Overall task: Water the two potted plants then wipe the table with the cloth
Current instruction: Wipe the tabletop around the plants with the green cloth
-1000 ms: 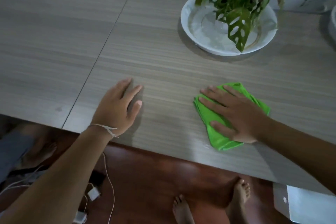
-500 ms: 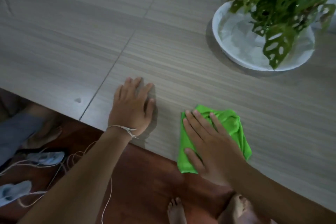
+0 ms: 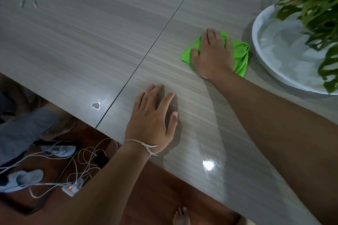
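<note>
The right hand lay palm-down on the green cloth, fingers spread and only slightly bent, pressing it flat against the grey wood-grain table rather than gripping it. The cloth was bunched under the palm, its edges showing to the left and right of the hand, and it sat just beside the white dish that held the potted plant; whether cloth and dish touched I could not tell. The plant's holed green leaves hung over the dish at the right edge of the view. The left hand rested flat on the table near its front edge, fingers straight and relaxed, holding nothing, with a thin white string tied round the wrist. A seam ran diagonally across the tabletop to the left of both hands. Below the table edge, white cables lay tangled on the reddish floor
</note>
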Available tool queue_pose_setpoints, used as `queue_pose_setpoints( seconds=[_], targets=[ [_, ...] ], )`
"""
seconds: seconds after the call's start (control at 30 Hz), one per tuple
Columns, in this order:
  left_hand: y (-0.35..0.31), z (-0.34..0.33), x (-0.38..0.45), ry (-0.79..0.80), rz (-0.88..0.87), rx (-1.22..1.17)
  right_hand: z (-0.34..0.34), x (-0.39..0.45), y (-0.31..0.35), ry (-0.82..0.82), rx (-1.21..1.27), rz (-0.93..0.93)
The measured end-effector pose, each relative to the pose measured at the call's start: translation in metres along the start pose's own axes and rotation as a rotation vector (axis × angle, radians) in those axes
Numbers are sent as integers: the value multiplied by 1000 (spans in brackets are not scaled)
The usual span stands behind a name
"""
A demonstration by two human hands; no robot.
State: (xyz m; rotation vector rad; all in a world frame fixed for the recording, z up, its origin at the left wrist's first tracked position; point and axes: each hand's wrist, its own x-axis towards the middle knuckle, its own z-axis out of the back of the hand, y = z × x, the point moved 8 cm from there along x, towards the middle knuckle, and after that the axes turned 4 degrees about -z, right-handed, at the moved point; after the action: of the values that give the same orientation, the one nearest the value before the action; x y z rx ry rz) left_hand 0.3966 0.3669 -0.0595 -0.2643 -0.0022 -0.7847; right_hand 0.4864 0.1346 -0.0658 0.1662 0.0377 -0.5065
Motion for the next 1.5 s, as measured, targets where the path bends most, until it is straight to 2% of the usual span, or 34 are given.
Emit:
queue_pose_setpoints(
  seconds=[0.17, 0.27, 0.4, 0.57, 0.73, 0.97, 1.07, 1.2, 1.27, 1.4, 1.5],
  targets=[
    [1, -1, 1, 18, 4, -6, 4, 2, -4, -36, 9, -104],
    [0, -1, 1, 2, 4, -19, 1, -52, -1, -30, -22, 9],
    [0, -1, 1, -6, 11, -13, -6, -169, -1, 2, -53, 253],
    [3, -2, 2, 1, 7, -40, -12, -243, -41, 22, -78, 337],
    [4, -3, 3, 26, -18, -55, -2, -278, -117, -52, -39, 132],
    [-5, -7, 6, 69, -71, 100, 8, -340, -201, -123, -17, -150],
    [-51, -14, 2, 92, -91, 114, 11, -375, -237, -131, 16, -219],
    [-210, -57, -5, 154, -444, -45, 17, -381, -274, -119, 26, -262],
    [-275, -73, 0, 160, -536, -49, 23, -361, -292, -134, 16, -266],
    [-311, -79, 22, 156, -388, 18, 41, -280, -351, -126, -2, -311],
    [-311, -78, 24, 156, -386, 43, 47, -207, -385, -81, -11, -296]
  ],
)
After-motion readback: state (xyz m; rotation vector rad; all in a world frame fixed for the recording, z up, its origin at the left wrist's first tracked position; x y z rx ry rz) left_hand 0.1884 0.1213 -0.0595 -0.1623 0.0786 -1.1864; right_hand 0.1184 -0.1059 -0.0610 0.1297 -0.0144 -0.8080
